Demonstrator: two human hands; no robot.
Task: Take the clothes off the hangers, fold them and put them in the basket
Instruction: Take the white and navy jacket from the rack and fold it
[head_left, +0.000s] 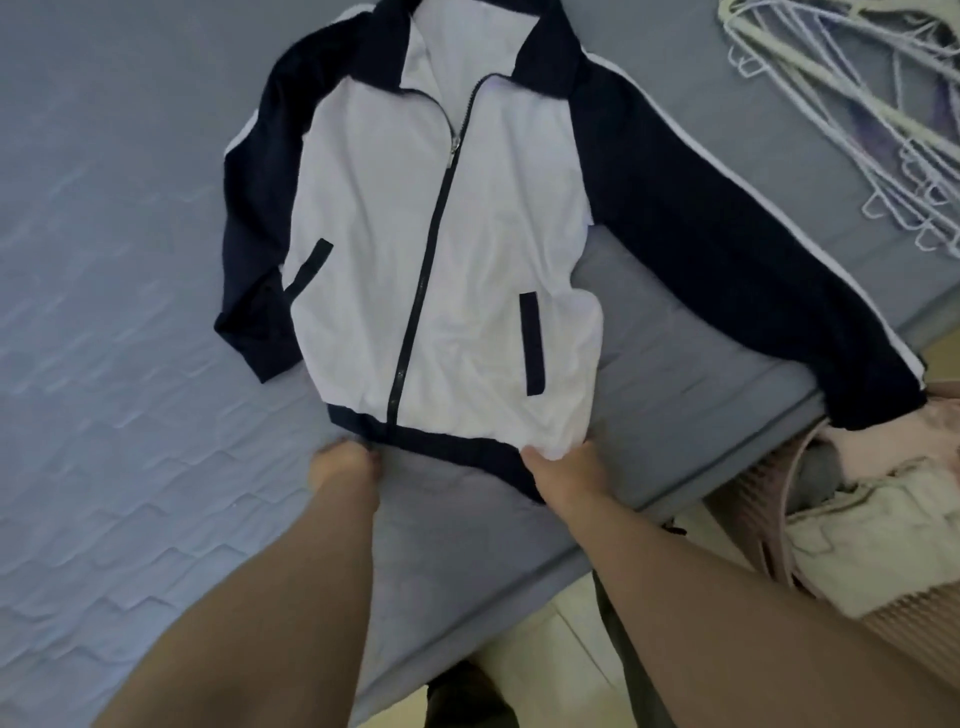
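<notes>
The zip jacket (441, 249) was seen in white with navy, white-striped sleeves; the bed (114, 270) in blue-grey; the hangers (831, 98) white; the basket (748, 499) pink.

No writing, label, brand mark, number or sign can be read anywhere in the view. The jacket (441, 234) shows only plain white and dark panels, and the picture is too soft to make out any small print on it.
</notes>
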